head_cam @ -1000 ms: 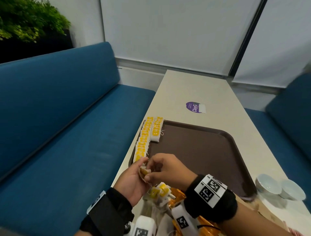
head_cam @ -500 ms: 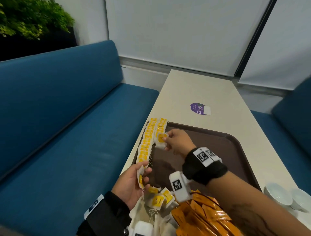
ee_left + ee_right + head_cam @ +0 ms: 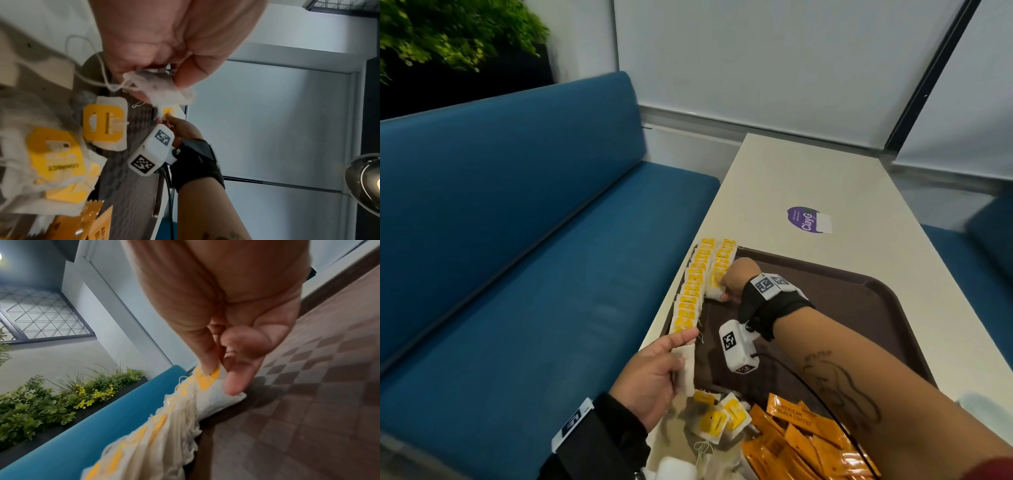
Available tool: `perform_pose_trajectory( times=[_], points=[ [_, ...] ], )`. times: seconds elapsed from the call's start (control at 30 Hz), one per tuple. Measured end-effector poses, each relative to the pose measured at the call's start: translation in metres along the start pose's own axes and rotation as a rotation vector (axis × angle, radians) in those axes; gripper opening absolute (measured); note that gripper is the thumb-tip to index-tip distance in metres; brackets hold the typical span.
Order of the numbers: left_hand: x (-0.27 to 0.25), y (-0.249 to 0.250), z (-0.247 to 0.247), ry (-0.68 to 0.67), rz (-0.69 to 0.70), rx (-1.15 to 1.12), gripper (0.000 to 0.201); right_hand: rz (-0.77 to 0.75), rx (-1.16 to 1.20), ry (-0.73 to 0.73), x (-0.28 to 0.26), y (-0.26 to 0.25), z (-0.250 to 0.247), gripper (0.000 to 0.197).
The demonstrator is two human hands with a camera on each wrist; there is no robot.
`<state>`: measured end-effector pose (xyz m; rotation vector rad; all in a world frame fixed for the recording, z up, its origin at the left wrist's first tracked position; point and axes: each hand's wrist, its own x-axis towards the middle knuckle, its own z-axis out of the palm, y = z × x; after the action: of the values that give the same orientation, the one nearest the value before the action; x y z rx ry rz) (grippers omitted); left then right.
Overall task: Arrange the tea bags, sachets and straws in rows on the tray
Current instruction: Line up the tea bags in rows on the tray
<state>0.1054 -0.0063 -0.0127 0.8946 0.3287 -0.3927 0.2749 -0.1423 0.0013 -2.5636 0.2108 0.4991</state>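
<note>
A brown tray (image 3: 859,308) lies on the table. Two rows of yellow-tagged tea bags run along its left edge, the outer row (image 3: 690,294) longer than the inner row (image 3: 722,260). My right hand (image 3: 726,286) pinches a tea bag (image 3: 713,291) at the near end of the inner row, thumb on its yellow tag (image 3: 207,378). Near the tray's front left corner my left hand (image 3: 671,356) holds another tea bag (image 3: 686,371), pinched between thumb and fingers (image 3: 164,87). Loose tea bags (image 3: 719,418) and orange coffee sachets (image 3: 801,438) are heaped in front. No straws show.
The cream table (image 3: 808,171) stretches beyond the tray and bears a purple sticker (image 3: 808,219). A blue bench (image 3: 517,274) runs along its left edge, with plants (image 3: 448,34) behind it. Most of the tray's surface to the right of the rows is bare.
My right hand took a tea bag from my left hand, carried it forward and lowered it at the near end of the inner row. My left hand rose toward the outer row with another bag.
</note>
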Motion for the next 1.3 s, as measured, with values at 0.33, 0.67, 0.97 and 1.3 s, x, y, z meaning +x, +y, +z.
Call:
perform_pose_trajectory(
  times=[0.33,0.67,0.97,1.3],
  points=[
    [-0.008,0.009,0.002,0.042,0.036,-0.031,0.027,-0.302,0.177,0.197,-0.022,0.02,-0.01,0.02],
    [-0.02,0.004,0.017,0.09,0.004,0.005,0.014,-1.088,-0.27,0.171,-0.15,0.054,-0.011,0.034],
    [-0.033,0.0,0.022,0.065,-0.01,0.113,0.015,-0.941,0.096,0.209,-0.16,0.066,0.007,0.006],
    [-0.03,0.002,-0.005,0.217,0.182,0.621,0.013,-0.321,0.562,0.097,-0.128,0.049,-0.028,0.016]
  ],
)
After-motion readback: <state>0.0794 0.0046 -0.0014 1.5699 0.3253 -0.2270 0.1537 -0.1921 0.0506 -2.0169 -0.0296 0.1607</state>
